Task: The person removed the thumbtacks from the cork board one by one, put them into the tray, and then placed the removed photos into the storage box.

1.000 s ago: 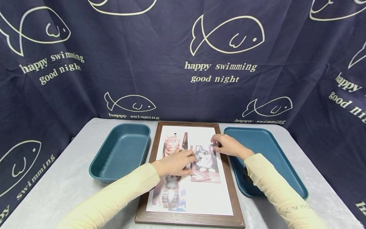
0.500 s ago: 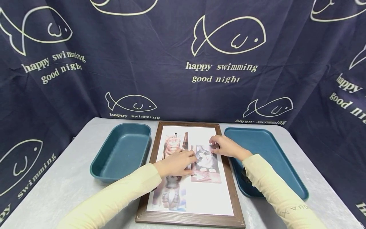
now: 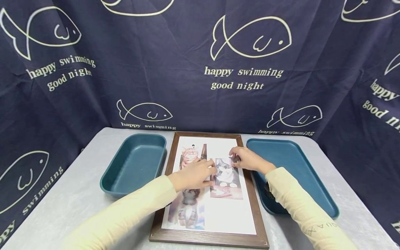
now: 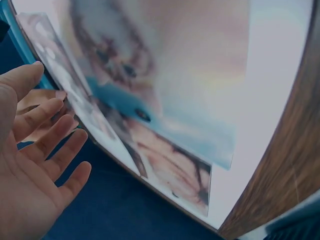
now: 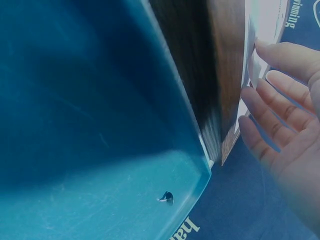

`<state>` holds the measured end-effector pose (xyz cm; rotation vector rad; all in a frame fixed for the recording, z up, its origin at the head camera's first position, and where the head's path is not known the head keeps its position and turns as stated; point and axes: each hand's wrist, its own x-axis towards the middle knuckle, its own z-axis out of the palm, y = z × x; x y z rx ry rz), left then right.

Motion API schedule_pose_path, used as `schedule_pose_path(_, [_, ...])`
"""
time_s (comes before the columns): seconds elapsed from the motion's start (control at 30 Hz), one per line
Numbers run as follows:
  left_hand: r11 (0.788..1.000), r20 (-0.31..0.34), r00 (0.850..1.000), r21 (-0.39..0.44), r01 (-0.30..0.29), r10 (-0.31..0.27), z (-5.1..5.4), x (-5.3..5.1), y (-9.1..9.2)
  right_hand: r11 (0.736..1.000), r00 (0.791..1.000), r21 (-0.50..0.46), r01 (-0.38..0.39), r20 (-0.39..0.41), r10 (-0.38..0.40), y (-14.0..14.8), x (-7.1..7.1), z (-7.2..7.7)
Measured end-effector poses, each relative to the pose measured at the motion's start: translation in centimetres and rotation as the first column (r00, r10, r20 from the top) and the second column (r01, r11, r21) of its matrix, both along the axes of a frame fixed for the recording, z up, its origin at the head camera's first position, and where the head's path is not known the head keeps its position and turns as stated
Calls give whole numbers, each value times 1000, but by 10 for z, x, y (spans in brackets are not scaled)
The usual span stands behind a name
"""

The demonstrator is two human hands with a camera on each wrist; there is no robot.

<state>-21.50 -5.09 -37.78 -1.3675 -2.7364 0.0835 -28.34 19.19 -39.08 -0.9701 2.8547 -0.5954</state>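
Note:
A wooden picture frame (image 3: pixel 259 211) lies flat on the table with a white sheet inside. On the sheet's right half lies a photo of a grey-and-white cat (image 3: pixel 226 173). My right hand (image 3: pixel 250 159) holds this photo's upper right edge between thumb and fingertips; in the right wrist view the sheet's pale edge (image 5: pixel 255 70) shows between them. My left hand (image 3: pixel 195 175) is at the photo's left edge, its fingers loosely bent and spread. Whether its fingertips touch the photo is unclear. Under that hand are other cat photos (image 3: pixel 187 211), partly covered by it.
A deep teal bin (image 3: pixel 134 165) stands left of the frame. To the right is a shallow teal tray (image 3: pixel 300 173), partly under the right sleeve, with a small dark piece (image 5: pixel 167 198) in it. A navy fish-print cloth (image 3: pixel 187 69) hangs behind the table.
My left hand has shifted slightly up and away from me along the photo's left edge. My right hand stays at the upper right corner, almost still.

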Motion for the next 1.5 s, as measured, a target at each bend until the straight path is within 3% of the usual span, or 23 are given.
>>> schedule_pose_path(0.4, [998,13,999,26,-49,49,27,-2,-12,1000,1000,-13,-6,-3,6,2,-2,1])
schedule_pose_path(0.57, [995,62,996,69,-67,63,33,-4,-21,998,999,-52,-32,-6,32,3,-1,1])
schedule_pose_path(0.73, [990,93,991,93,-109,100,36,-7,-31,999,999,-51,-2,39,4,1,-1,1])
schedule_pose_path(1.07, [980,53,989,137,-146,140,33,-15,-63,999,999,-48,-5,48,7,3,-2,-1])
schedule_pose_path(1.5, [946,76,960,162,-280,271,40,-20,-107,997,998,-69,-17,52,20,6,-5,-3])
